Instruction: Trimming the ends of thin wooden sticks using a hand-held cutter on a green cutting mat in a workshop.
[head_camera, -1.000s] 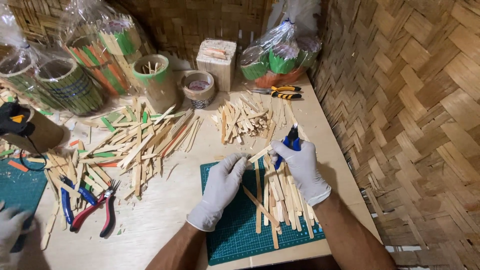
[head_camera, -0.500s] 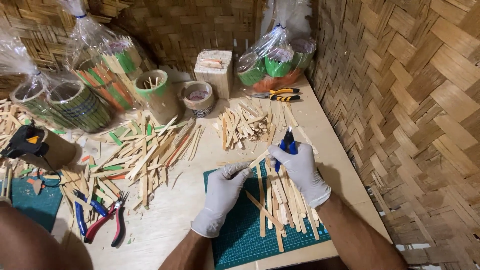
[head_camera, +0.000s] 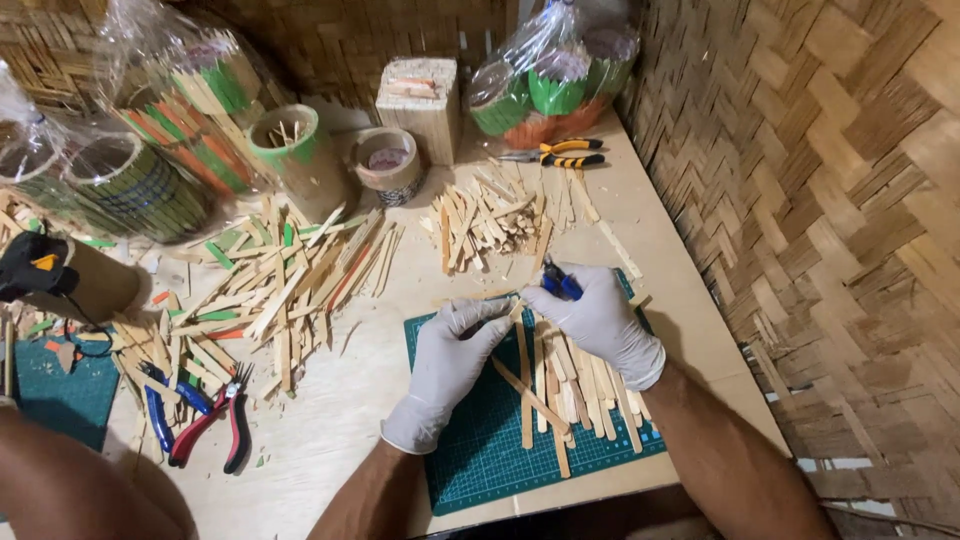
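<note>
Head view looks down on a pale wooden table (head_camera: 330, 440) set against woven walls. Both hands wear white gloves and meet over the upper edge of a green cutting mat (head_camera: 480, 450). The right hand (head_camera: 600, 320) is closed around a blue-handled tool (head_camera: 562, 284), its handles sticking up out of the fist; the working tip is hidden. The left hand (head_camera: 455, 360) pinches the end of a thin wooden stick (head_camera: 513, 305) between thumb and fingers, right beside the right hand. More flat sticks (head_camera: 565, 385) lie in rough rows on the mat under and just below the right hand.

Further up the table sits a loose pile of short sticks (head_camera: 490, 220), and to its left a wider scatter of longer sticks (head_camera: 280, 280), some painted green or orange. Yellow-handled pliers (head_camera: 560, 153) lie near the far edge, red and blue pliers (head_camera: 195, 410) at the left. A roll of tape (head_camera: 388, 165) stands beside a wooden block (head_camera: 420, 95).
</note>
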